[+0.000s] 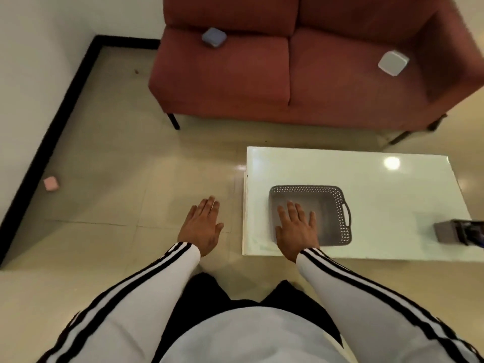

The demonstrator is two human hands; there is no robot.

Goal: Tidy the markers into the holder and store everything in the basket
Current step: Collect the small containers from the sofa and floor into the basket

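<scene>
Looking down, we see our left hand (203, 226) flat and palm down over the tiled floor (117, 166), fingers straight and nearly together, holding nothing. Our right hand (297, 229) is also flat with fingers spread, empty, held over the near left part of the grey perforated basket (340, 205); we cannot tell whether it touches the basket. This basket sits on the white table (379, 179), near its left end, one handle cut-out facing right. At the right edge of the table lies a grey box-like holder (445, 231) with dark items in it, partly cut off and too blurred for us to name. Beyond stands a red sofa (288, 82) with a bluish-grey square thing (214, 38) on the left cushion and a white one (392, 62) on the right. A small pink block (51, 183) lies on the floor by the wall
</scene>
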